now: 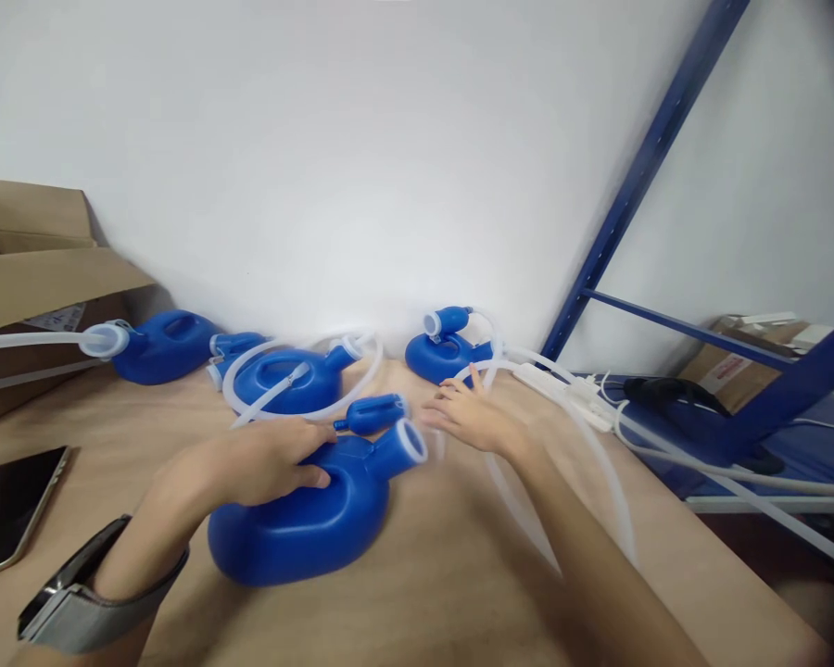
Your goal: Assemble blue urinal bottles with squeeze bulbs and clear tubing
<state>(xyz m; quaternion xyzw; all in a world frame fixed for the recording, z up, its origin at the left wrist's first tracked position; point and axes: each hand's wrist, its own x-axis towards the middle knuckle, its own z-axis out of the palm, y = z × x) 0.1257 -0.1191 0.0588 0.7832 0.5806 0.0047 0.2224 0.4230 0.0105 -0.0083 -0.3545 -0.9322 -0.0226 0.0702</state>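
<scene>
My left hand (271, 459) is closed around the handle of a blue urinal bottle (298, 547) lying nearest to me. The white-rimmed mouth (411, 442) of this bottle is uncovered and points right. My right hand (476, 417) hovers just beyond the mouth, its fingers bent and smeared by motion. Below its fingertips a translucent whitish thing (435, 446) shows, too blurred to make out. From behind that hand, a clear hose (622, 509) loops over the table. A small blue funnel-shaped piece (372, 414) lies just behind the near bottle.
Along the wall stand more blue bottles, at left (157, 357), middle (326, 380) and right (423, 357). A phone (14, 509) and cardboard box (56, 269) are on the left. To the right are a white power strip (562, 394) and a blue metal rack (625, 213).
</scene>
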